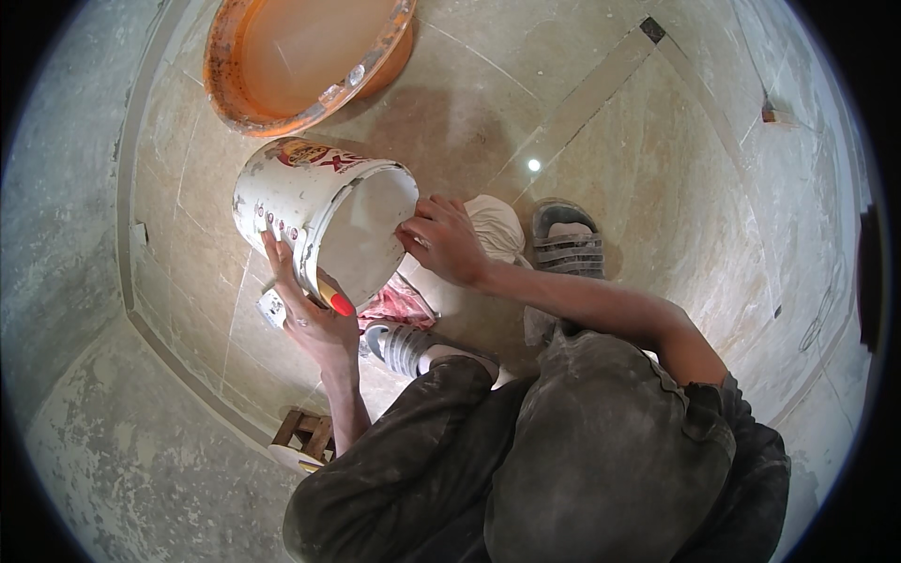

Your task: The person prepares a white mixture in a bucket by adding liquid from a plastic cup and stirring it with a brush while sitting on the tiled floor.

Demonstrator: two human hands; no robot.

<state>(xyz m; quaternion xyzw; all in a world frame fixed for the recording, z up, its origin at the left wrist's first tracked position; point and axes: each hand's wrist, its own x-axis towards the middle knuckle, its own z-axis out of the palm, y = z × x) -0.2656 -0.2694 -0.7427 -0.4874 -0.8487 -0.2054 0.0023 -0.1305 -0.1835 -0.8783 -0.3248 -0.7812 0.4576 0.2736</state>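
A white plastic bucket (pixel 274 192) with red print lies tilted, its mouth turned toward the lower right. My left hand (pixel 319 324) holds it from below, fingers spread along its outer wall near the rim. A yellow handle with a red end (pixel 338 300) sticks out over the rim beside my left thumb; whether the hand grips it too, I cannot tell. At the right edge of the mouth is my right hand (pixel 449 242), fingers curled and pressed together. What they pinch, if anything, is hidden. Pale smears coat the bucket's inside.
An orange basin (pixel 225 84) of cloudy water stands beyond the bucket. A whitish sack (pixel 495 225) lies behind my right hand, and red-and-white packaging (pixel 399 302) below the bucket. My sandalled feet are close by. A small wooden stool (pixel 305 432) stands by the left wall.
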